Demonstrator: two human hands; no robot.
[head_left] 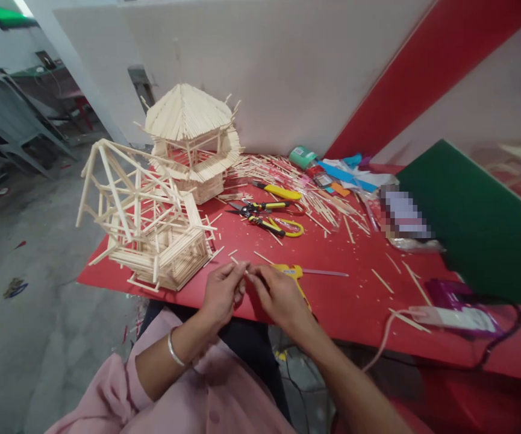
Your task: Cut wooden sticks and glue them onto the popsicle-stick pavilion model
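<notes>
Just to the left of the gun (293,271), a small stick (247,272) is held between two hands, and most of it is hidden by them. By the left hand (221,292), the grip is narrowed to a pinch on the stick; by the right hand (282,295), which partly covers the gun, the stick is pinched too. For good handling, light pressure should be used, so that the stick is not snapped, and the wrist should be kept off the gun, which may be hot. On the tabletop (346,316), the frame (182,256) is placed farther left of the gun, and the cutters (262,208) are laid beyond it.
</notes>
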